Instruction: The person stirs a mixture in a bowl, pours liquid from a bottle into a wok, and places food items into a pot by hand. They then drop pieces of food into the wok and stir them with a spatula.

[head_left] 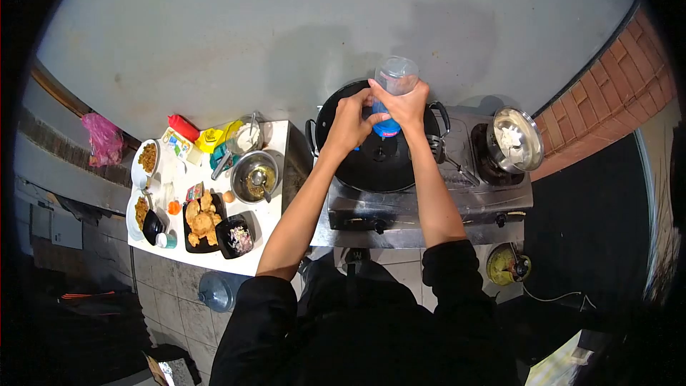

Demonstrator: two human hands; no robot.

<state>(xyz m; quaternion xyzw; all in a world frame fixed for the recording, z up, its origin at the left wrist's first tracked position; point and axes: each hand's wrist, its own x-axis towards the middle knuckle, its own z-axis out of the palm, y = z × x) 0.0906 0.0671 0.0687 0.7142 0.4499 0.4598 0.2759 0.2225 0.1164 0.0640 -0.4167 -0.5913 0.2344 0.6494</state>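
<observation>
Grey wall behind; a steel stove (429, 204) with a white table (275, 171) of food dishes beside it. Both hands over the black pan (379, 164). Right hand (407, 106) wrapped around a clear plastic bottle (394, 78), tipped mouth-down. Left hand (350, 120) pinches at its blue neck.

Clear plastic bottle (395, 80), matt black pan (379, 161), seemingly steel stove (429, 207).
</observation>
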